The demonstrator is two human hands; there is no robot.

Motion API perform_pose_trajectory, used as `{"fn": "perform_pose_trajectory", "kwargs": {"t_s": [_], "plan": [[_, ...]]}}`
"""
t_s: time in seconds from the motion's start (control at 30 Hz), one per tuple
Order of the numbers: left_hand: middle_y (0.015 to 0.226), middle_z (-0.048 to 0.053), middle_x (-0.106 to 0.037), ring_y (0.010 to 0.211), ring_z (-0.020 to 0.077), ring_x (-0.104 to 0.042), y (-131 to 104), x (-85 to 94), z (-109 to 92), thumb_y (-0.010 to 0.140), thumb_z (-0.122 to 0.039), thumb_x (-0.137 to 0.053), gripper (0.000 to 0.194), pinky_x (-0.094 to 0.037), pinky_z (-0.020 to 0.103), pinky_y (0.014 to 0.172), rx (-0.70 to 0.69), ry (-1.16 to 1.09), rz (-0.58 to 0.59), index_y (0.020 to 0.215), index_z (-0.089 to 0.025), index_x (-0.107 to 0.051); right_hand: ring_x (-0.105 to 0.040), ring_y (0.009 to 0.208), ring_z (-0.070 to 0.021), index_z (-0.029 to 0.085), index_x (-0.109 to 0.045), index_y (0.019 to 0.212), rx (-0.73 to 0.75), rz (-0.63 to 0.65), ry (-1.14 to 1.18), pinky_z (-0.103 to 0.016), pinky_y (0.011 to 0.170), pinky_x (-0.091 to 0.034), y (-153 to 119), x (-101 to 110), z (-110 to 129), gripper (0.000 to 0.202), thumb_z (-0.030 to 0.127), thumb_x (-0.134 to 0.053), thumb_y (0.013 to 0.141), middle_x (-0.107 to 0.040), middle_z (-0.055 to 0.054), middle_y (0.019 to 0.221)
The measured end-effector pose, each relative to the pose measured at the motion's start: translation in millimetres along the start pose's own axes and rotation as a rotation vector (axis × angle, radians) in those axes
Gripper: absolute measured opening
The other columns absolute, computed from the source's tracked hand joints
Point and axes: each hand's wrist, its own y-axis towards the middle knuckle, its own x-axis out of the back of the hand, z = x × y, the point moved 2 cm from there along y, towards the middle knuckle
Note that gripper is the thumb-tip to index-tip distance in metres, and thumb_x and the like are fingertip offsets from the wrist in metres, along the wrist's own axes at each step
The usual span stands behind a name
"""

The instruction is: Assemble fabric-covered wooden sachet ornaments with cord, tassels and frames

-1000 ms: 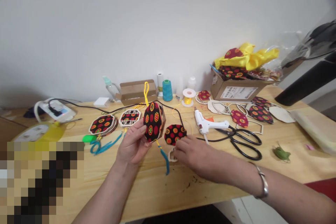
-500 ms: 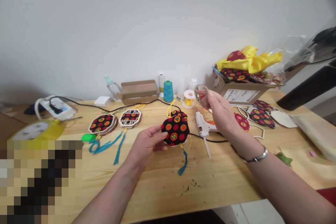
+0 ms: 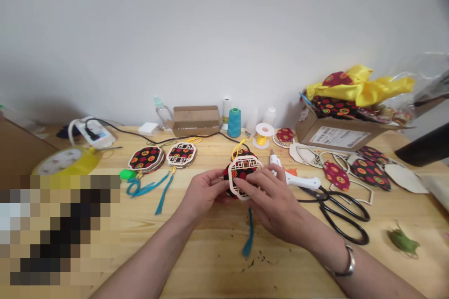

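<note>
At the middle of a pale wooden bench, I hold a rounded black fabric ornament printed with red and orange flowers, its left edge pinched between the fingers of my left hand. My right hand, fingers bent around the right side of a pale wooden frame with notched corners and lattice bars, grasps that frame over the ornament's front. Whether the two sit flush I cannot tell, since my own fingers cover part of both. A yellow cord shows above the top of the frame, and a teal tassel trails below (small dark scraps are scattered nearby). I wear a silver bangle.

To the left lie two companion pieces, side by side: a flower-printed black one with a pale rim and a lattice-fronted one, with teal strands below them. Just beyond my right hand, which partly hides it, rests a white glue gun, near a pair of black-handled scissors. Farther back stand a teal cone of thread, a white spool wound with yellow thread and a long, low brown cardboard box. Back right, shiny yellow cloth tops a larger brown carton with a white label. A small green tangle lies toward the bench's right end.
</note>
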Motion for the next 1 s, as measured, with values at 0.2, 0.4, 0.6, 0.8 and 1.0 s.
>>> {"fn": "perform_pose_trajectory", "kwargs": {"t_s": [0.2, 0.4, 0.6, 0.8, 1.0], "plan": [[0.078, 0.004, -0.074, 0.058, 0.0112, -0.063, 1, -1.2, 3, 0.066, -0.028, -0.077, 0.03, -0.047, 0.017, 0.049, 0.014, 0.013, 0.018, 0.093, -0.016, -0.071, -0.05, 0.09, -0.0187, 0.02, -0.055, 0.119, -0.019, 0.068, -0.01, -0.041, 0.09, -0.029, -1, -6, -4, 0.035, 0.009, -0.043, 0.089, -0.061, -0.007, 0.097], [0.077, 0.003, -0.074, 0.06, 0.0118, -0.063, 2, -0.4, 5, 0.064, -0.025, -0.077, 0.034, -0.046, 0.016, 0.048, 0.019, 0.034, 0.023, 0.097, -0.017, -0.071, -0.05, 0.091, -0.0189, 0.022, -0.052, 0.124, -0.005, 0.128, -0.007, -0.041, 0.092, -0.029, -4, -12, -6, 0.036, 0.012, -0.042, 0.091, -0.059, -0.007, 0.099], [0.08, 0.004, -0.074, 0.062, 0.0128, -0.064, 1, -0.4, 3, 0.065, -0.027, -0.076, 0.036, -0.046, 0.017, 0.048, 0.023, 0.056, 0.011, 0.1, -0.018, -0.07, -0.05, 0.095, -0.0199, 0.022, -0.052, 0.123, -0.008, 0.144, -0.002, -0.041, 0.091, -0.031, -3, -13, -8, 0.037, 0.011, -0.044, 0.089, -0.059, -0.007, 0.102], [0.081, 0.006, -0.074, 0.061, 0.0138, -0.064, 0, -2.2, 2, 0.064, -0.029, -0.077, 0.04, -0.046, 0.018, 0.047, 0.011, 0.058, 0.008, 0.101, -0.017, -0.07, -0.05, 0.102, -0.0232, 0.02, -0.054, 0.121, 0.003, 0.006, 0.058, -0.043, 0.088, -0.036, -3, -3, -9, 0.034, 0.023, -0.055, 0.087, -0.06, -0.01, 0.11], [0.079, 0.007, -0.074, 0.06, 0.0141, -0.065, 2, -0.5, 4, 0.064, -0.028, -0.077, 0.039, -0.047, 0.019, 0.046, 0.017, 0.058, 0.013, 0.1, -0.015, -0.07, -0.055, 0.102, -0.0208, 0.02, -0.058, 0.115, -0.371, -0.289, 0.325, -0.039, 0.086, -0.045, -4, 6, -36, 0.03, 0.023, -0.055, 0.086, -0.061, -0.01, 0.11]]}}
